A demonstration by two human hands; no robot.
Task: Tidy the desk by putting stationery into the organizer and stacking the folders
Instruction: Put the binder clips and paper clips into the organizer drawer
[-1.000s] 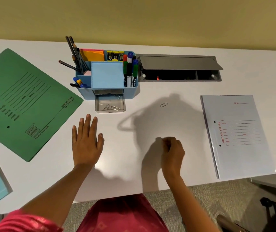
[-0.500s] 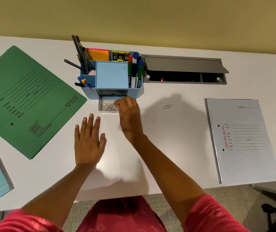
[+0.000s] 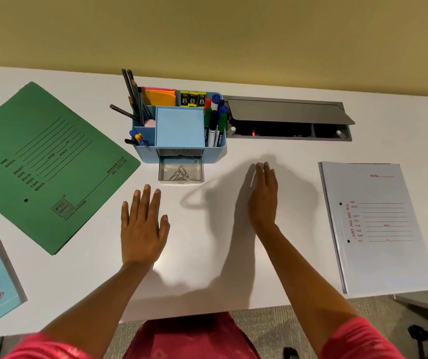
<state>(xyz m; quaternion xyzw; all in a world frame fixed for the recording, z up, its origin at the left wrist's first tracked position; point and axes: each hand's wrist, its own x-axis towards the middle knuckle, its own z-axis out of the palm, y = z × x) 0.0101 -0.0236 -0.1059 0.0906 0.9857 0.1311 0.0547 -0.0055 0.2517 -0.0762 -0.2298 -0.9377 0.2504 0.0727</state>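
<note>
a: how are your hands placed?
b: your left hand [image 3: 142, 226] lies flat on the surface [image 3: 207, 268], fingers straight and slightly spread, in front of the organizer [image 3: 145, 155] and a little to its left. it holds nothing.
a: and the other one?
b: your right hand [image 3: 263, 200] is in front of the organizer, off to its right. its fingers are straight and together and it is turned partly on edge. nothing shows in it, and i cannot tell whether it touches the surface.
a: the stationery?
b: paper clips [image 3: 180, 174] lie in the organizer's clear drawer [image 3: 196, 168], which is pulled out at its front. pencils [image 3: 133, 94] and markers [image 3: 212, 123] stand in its compartments.
a: the folders?
b: the green folder [image 3: 47, 161] lies left of the organizer, and the white folder [image 3: 373, 224] is well to its right.
</note>
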